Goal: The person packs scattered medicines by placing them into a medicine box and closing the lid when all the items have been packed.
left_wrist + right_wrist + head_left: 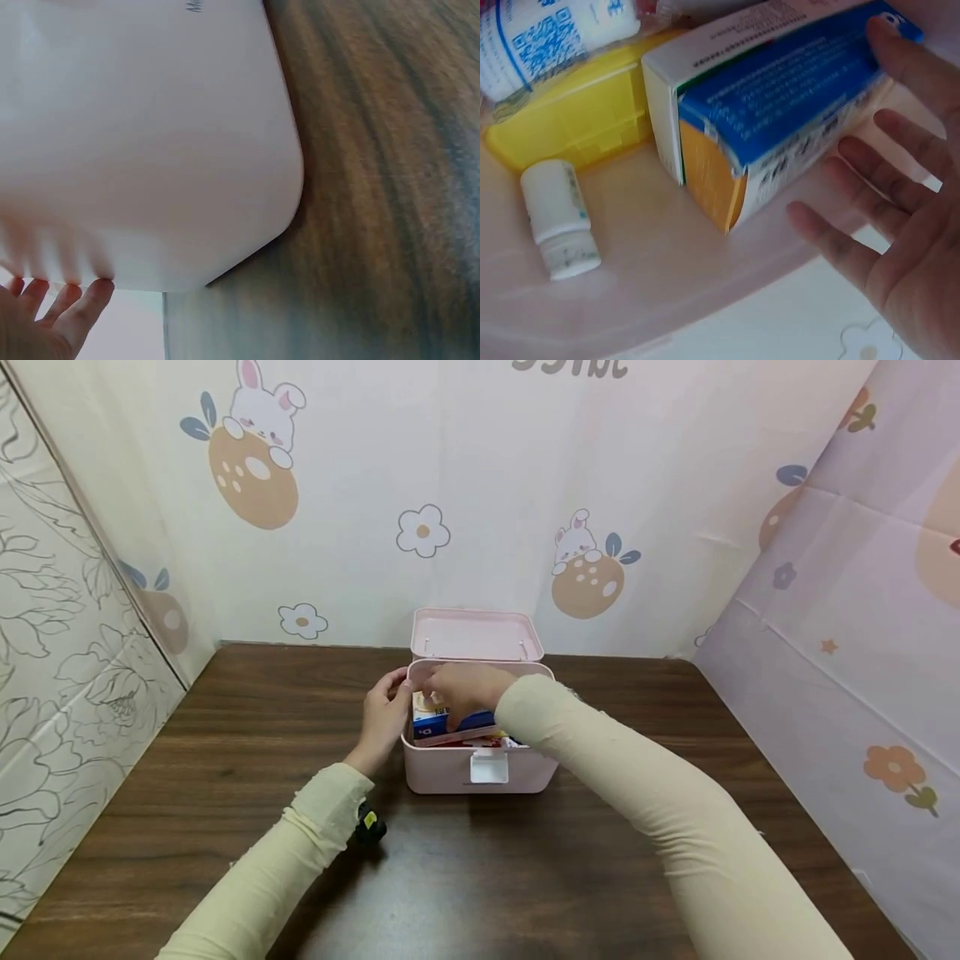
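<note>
A pink lidded storage box (442, 772) stands on the table with its lid (476, 635) raised at the back. My left hand (384, 718) touches the box's left side near the rim; in the left wrist view its fingertips (97, 289) rest against the outer wall. Inside the box, my right hand (468, 685) is at a blue, white and orange carton (795, 90). Its thumb lies on the blue face, and the other fingers spread beside the white printed side. Another white carton (660, 112) stands against the blue one.
Also in the box are a small white bottle (559, 210), a yellow plastic case (577, 112) and a clear-wrapped white item with a QR code (547, 45). A white latch (489, 768) hangs on the box front. Under the left cuff is a small black device (371, 825).
</note>
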{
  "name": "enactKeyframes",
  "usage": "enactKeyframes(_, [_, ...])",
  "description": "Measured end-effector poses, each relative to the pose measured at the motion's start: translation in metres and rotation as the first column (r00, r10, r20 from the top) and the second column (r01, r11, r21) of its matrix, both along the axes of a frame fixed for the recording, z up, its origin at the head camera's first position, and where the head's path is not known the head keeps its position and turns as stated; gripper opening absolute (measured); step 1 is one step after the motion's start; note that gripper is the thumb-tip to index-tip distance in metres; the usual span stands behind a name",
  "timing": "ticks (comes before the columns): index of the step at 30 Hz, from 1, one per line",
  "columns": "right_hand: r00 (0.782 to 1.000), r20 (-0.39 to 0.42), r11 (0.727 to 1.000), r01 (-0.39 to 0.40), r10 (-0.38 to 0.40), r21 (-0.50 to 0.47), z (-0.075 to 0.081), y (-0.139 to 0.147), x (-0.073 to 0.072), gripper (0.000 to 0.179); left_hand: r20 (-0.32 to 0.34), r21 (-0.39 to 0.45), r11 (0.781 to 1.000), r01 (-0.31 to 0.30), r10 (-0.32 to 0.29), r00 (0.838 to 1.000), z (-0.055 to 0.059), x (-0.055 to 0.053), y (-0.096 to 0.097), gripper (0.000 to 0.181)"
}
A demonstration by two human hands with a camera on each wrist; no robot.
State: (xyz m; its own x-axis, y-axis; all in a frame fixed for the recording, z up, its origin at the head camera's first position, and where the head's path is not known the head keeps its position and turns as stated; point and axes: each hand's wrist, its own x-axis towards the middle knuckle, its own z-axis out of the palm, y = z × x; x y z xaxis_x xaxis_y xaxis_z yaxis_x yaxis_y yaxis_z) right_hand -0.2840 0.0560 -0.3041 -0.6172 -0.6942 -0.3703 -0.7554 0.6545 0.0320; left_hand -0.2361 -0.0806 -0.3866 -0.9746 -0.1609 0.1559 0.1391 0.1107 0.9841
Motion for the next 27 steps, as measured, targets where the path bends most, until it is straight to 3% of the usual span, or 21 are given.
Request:
enactKeyframes(5, [0.999, -0.002, 0.997, 0.033, -0.033, -0.067, 0.016, 0.017, -0.004, 0.06, 0.054, -0.018, 0.999, 0.045, -0.044, 0.998, 0.005, -0.001, -0.004, 0.04])
enactKeyframes(9, [0.998, 0.016, 0.971, 0.056, -0.053, -0.232, 0.034, 0.039, -0.003, 0.046, 0.097, -0.048, 0.995, 0.091, -0.086, 0.992, 0.009, -0.003, -0.007, 0.043])
enactKeyframes(14, [0.998, 0.023, 0.9, 0.07, -0.067, -0.429, 0.053, 0.07, 0.0, 0.04, 0.108, -0.094, 0.986, 0.137, -0.126, 0.986, 0.013, -0.005, -0.01, 0.045])
enactKeyframes(20, [0.98, 0.01, 0.81, 0.168, -0.196, -0.561, 0.067, 0.111, 0.011, 0.04, 0.105, -0.183, 0.97, 0.16, -0.142, 0.984, 0.018, 0.0, -0.023, 0.048])
enactKeyframes(24, [0.961, 0.014, 0.736, 0.221, -0.276, -0.64, 0.066, 0.137, 0.01, 0.04, 0.096, -0.212, 0.964, 0.161, -0.143, 0.985, 0.021, 0.001, -0.033, 0.049])
enactKeyframes(27, [0.947, 0.023, 0.697, 0.251, -0.319, -0.672, 0.061, 0.151, 0.007, 0.039, 0.104, -0.215, 0.965, 0.15, -0.13, 0.986, 0.023, -0.003, -0.039, 0.05])
